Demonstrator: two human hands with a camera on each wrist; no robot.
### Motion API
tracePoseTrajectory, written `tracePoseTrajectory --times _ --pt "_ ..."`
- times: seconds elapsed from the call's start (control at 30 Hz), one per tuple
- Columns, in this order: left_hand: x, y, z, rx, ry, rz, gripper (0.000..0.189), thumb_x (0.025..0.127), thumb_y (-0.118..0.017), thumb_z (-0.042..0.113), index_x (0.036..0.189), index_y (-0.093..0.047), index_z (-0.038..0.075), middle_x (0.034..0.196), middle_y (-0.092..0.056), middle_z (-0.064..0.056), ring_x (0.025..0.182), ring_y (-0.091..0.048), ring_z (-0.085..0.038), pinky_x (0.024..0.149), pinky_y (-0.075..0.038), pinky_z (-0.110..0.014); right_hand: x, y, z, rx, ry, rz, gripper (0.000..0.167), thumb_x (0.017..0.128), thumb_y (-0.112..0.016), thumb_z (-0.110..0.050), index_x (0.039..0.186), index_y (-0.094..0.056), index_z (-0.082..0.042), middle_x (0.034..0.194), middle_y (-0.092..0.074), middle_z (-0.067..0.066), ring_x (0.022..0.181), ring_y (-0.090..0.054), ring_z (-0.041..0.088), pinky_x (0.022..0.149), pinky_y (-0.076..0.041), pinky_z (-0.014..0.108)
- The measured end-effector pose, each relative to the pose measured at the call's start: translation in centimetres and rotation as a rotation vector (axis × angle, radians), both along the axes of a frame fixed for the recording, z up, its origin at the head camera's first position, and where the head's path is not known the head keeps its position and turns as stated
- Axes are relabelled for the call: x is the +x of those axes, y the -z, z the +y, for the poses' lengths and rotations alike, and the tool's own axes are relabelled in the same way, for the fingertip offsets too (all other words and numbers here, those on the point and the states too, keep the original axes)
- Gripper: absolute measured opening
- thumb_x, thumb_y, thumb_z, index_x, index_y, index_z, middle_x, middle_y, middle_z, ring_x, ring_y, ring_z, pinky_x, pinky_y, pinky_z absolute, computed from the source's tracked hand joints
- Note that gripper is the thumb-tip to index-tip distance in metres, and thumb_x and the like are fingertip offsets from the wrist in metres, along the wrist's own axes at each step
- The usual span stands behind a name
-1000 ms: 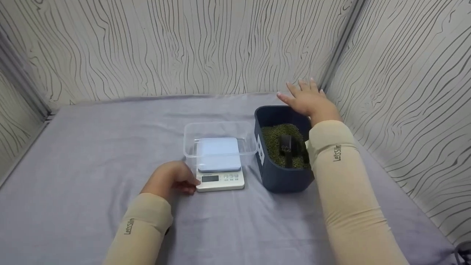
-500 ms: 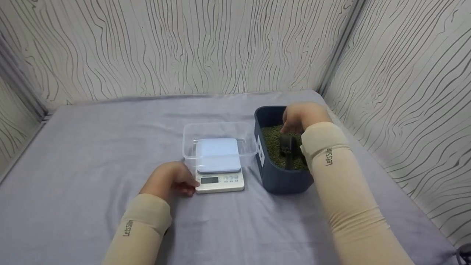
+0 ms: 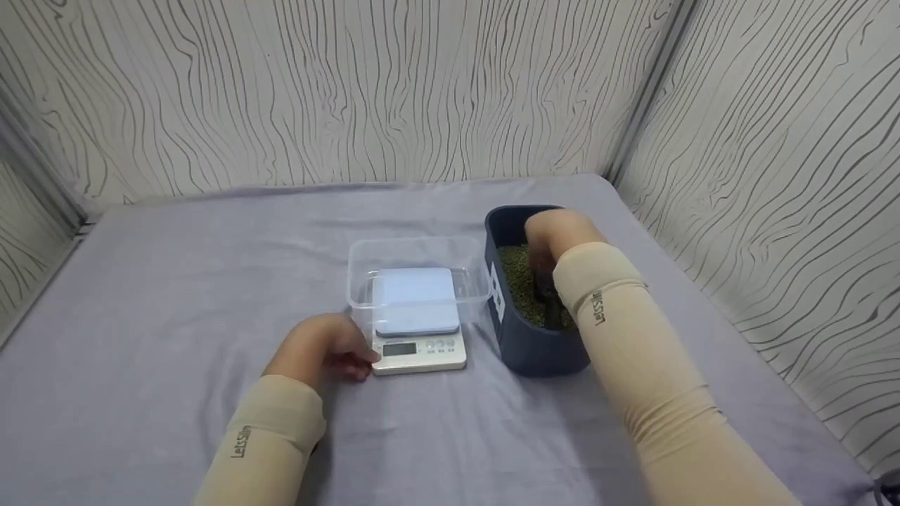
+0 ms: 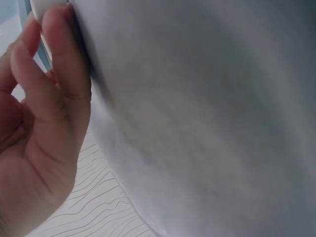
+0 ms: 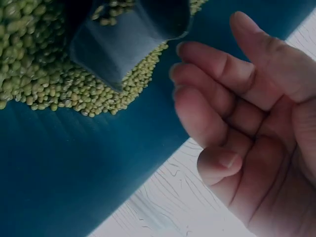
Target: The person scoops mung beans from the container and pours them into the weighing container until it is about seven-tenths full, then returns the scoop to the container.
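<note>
My left hand (image 3: pixel 334 344) is at the front left corner of a white kitchen scale (image 3: pixel 422 360), thumb on its top edge and the other fingers bent at its side. In the left wrist view, its fingertips (image 4: pixel 57 17) pinch the scale's edge. A clear plastic container (image 3: pixel 467 302) rests on the weighing plate. Inside a dark blue bin (image 3: pixel 541 351) lie green mung beans (image 3: pixel 517 270) with a black scoop (image 5: pixel 128 44) on them. My right hand (image 5: pixel 256 108) reaches into the bin, fingers loosely bent and apart from the scoop, nothing between them.
A lilac-grey cloth (image 3: pixel 211 267) covers the table. The bin stands right of the scale and has a white label (image 3: pixel 497 295) on its left side. Wood-grain patterned panels (image 3: pixel 337 91) enclose the back and sides. A dark cable (image 3: pixel 887 485) shows at the lower right.
My right hand has come down from above the bin's far right rim into the bin, its spread fingers now bent near the scoop. My left hand has stayed at the scale.
</note>
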State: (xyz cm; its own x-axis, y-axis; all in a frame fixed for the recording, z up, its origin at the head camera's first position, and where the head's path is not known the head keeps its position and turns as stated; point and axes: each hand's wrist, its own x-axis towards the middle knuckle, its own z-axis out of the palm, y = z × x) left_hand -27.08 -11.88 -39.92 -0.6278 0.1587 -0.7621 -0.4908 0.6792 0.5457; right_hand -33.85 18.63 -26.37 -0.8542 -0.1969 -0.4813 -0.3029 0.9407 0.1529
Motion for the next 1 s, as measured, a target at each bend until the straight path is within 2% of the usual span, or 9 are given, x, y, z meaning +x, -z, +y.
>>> tracePoseTrajectory --times 0.2,0.4,0.57,0.7,0.83,0.93,1.0 --pt "-0.1 0.5 0.1 -0.004 0.005 -0.033 0.016 0.085 -0.064 0.015 0.074 -0.066 0.003 0.062 -0.062 -0.001 0.052 -0.055 -0.005 0.053 -0.047 -0.015 -0.3 1.5 -0.1 -0.032 -0.011 0.040 0.014 0.074 -0.063 -0.003 0.061 -0.059 -0.006 0.071 -0.055 0.009 0.068 -0.049 0.025 0.062 -0.043 0.034" --pt "-0.2 0.5 0.1 -0.004 -0.007 -0.041 0.015 0.084 -0.065 0.015 0.075 -0.066 0.003 0.063 -0.062 -0.002 0.052 -0.056 -0.005 0.052 -0.047 -0.014 -0.3 2.3 -0.2 -0.090 0.066 0.039 0.003 0.074 -0.068 -0.006 0.073 -0.067 -0.003 0.075 -0.062 0.008 0.069 -0.055 0.024 0.064 -0.050 0.033" --pt "-0.2 0.3 0.0 0.007 -0.021 -0.042 0.015 0.084 -0.066 0.014 0.076 -0.066 0.002 0.064 -0.062 -0.002 0.052 -0.056 -0.005 0.052 -0.047 -0.013 -0.7 2.3 -0.1 -0.188 0.145 0.020 0.006 0.073 -0.071 -0.010 0.073 -0.068 -0.004 0.069 -0.065 0.008 0.061 -0.060 0.021 0.053 -0.051 0.029" --pt "-0.1 0.2 0.0 0.008 -0.024 -0.042 0.015 0.084 -0.066 0.015 0.075 -0.066 0.002 0.064 -0.062 -0.002 0.051 -0.055 -0.004 0.051 -0.047 -0.013 -1.3 2.5 0.2 -0.232 0.124 0.081 0.010 0.072 -0.069 -0.009 0.063 -0.067 -0.005 0.057 -0.062 0.004 0.050 -0.057 0.017 0.047 -0.048 0.026" --pt "-0.2 0.1 -0.1 0.000 -0.028 -0.046 0.017 0.083 -0.067 0.017 0.074 -0.067 0.003 0.064 -0.063 -0.002 0.050 -0.054 -0.004 0.050 -0.046 -0.011 -1.7 2.6 0.3 -0.277 0.076 0.147 0.017 0.077 -0.066 -0.013 0.062 -0.068 -0.004 0.054 -0.060 0.002 0.049 -0.055 0.017 0.053 -0.050 0.029" --pt "-0.4 0.1 -0.2 0.000 -0.017 -0.050 0.017 0.084 -0.066 0.017 0.074 -0.067 0.003 0.064 -0.063 -0.002 0.050 -0.053 -0.003 0.050 -0.045 -0.011 -1.7 2.6 0.3 -0.318 0.087 0.155 0.022 0.081 -0.065 -0.018 0.066 -0.070 -0.003 0.058 -0.063 0.004 0.052 -0.059 0.017 0.060 -0.052 0.032" --pt "-0.5 0.0 -0.2 -0.001 -0.001 -0.051 0.018 0.085 -0.065 0.017 0.074 -0.067 0.003 0.064 -0.063 -0.002 0.050 -0.053 -0.003 0.050 -0.045 -0.011 -1.6 2.5 0.4 -0.316 0.109 0.144 0.022 0.080 -0.065 -0.019 0.067 -0.070 -0.003 0.058 -0.064 0.005 0.053 -0.059 0.017 0.057 -0.051 0.032"
